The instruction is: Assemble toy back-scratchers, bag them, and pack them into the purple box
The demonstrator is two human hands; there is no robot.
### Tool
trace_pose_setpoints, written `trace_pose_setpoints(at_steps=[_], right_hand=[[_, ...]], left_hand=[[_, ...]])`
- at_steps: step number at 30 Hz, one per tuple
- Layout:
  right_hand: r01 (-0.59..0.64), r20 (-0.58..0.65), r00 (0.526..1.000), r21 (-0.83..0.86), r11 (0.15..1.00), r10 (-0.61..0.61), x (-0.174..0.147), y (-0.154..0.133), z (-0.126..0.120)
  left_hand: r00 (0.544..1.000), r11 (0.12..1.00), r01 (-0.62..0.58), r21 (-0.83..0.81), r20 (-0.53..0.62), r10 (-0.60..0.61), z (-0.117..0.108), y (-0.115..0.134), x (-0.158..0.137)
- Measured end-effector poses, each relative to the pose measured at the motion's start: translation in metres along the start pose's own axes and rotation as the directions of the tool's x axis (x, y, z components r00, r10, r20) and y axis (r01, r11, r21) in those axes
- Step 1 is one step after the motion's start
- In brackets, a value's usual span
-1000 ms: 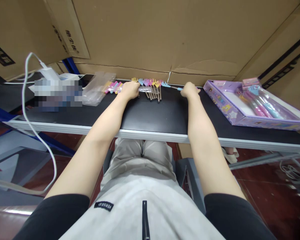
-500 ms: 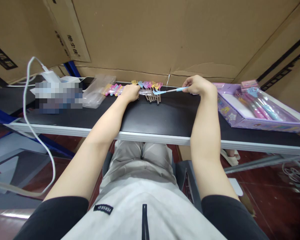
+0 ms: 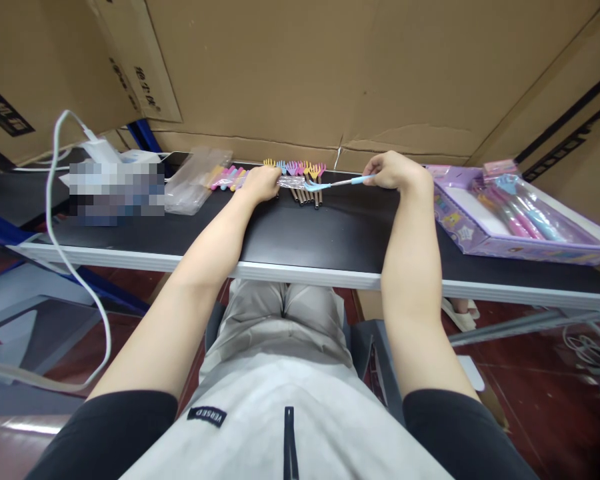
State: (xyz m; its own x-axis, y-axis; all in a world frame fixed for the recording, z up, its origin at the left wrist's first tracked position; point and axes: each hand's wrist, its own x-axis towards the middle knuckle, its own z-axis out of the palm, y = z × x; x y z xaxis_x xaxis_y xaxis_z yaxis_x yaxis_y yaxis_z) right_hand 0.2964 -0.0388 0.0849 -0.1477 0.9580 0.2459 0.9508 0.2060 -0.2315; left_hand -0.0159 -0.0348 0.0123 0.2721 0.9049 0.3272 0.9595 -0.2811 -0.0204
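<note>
My right hand [image 3: 387, 171] is closed on the blue handle of a back scratcher [image 3: 347, 182], its thin metal rod and blue claw head pointing left. My left hand [image 3: 263, 183] is closed on a narrow clear plastic sleeve [image 3: 291, 182], whose right end meets the claw head. I cannot tell whether the claw sits inside the sleeve or just against it. Behind and under the sleeve lies a row of back scratchers with yellow, blue and pink claws [image 3: 293, 167] and metal rods. Their coloured handles [image 3: 229, 178] show to the left of my left hand.
Clear plastic bags [image 3: 195, 183] lie left of the handles. Farther left are a blurred-out item [image 3: 115, 193] and a white cable [image 3: 53, 200]. On the right, a purple display box [image 3: 467, 230] holds bagged back scratchers [image 3: 525, 210]. Cardboard [image 3: 290, 73] walls the table's back.
The blue claw head has shifted slightly left and down at the sleeve's end. Both hands stay in almost the same place.
</note>
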Motion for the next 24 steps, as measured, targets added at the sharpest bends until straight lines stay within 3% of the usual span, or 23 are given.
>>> trace_pose_setpoints(at_steps=[3,9,13,17,24], right_hand=[[-0.038,0.12,0.992,0.068,0.997,0.03,-0.004,-0.016,-0.002],[0.012,0.151,0.987,0.29,0.957,-0.058,-0.007,-0.049,0.011],[0.025,0.136,0.987,0.378,0.926,-0.082,-0.006,-0.06,0.021],[0.05,0.131,0.985,0.395,0.917,-0.11,-0.005,-0.066,0.027],[0.177,0.073,0.973,0.36,0.916,-0.217,-0.003,-0.086,0.05]], left_hand=[[0.999,0.999,-0.031,-0.031,-0.041,0.03,-0.001,0.003,0.0],[0.993,0.991,-0.11,-0.081,-0.06,0.105,-0.006,0.012,-0.001],[0.996,0.994,-0.066,-0.082,-0.073,0.06,-0.005,0.008,-0.002],[0.998,0.999,-0.017,-0.049,-0.06,0.014,-0.003,0.004,-0.001],[0.998,0.997,-0.07,-0.045,0.0,0.07,-0.005,0.014,-0.002]])
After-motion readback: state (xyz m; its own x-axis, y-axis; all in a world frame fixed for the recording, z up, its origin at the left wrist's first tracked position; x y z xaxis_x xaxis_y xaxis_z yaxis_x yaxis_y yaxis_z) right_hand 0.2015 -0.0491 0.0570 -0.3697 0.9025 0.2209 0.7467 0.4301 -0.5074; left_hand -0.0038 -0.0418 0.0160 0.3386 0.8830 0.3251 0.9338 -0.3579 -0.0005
